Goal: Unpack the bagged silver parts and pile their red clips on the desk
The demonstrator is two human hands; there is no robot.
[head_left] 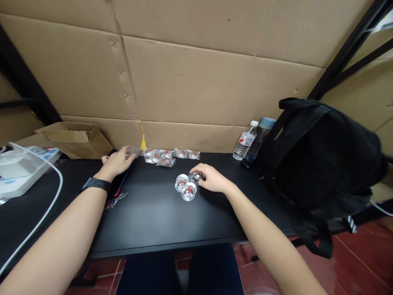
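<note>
On the black table lie two small silver cymbals (188,191), round with a domed middle and a red loop; their rims overlap. My right hand (211,178) is beside them, fingers curled over another silver cymbal (198,175) that they partly hide. Farther left, at the back of the table, my left hand (118,164) has its thumb and forefinger around the edge of a clear plastic bag (134,151). Several plastic-wrapped cymbals (166,155) rest along the back, right of this hand.
A cardboard box (81,141) and a white tray-like object (27,172) stand at left, with a white cable (58,192). Keys (116,200) lie below my left wrist. At right are a water bottle (245,141), a blue-lidded bottle (259,137) and a black backpack (322,159). Cardboard (190,90) walls the back.
</note>
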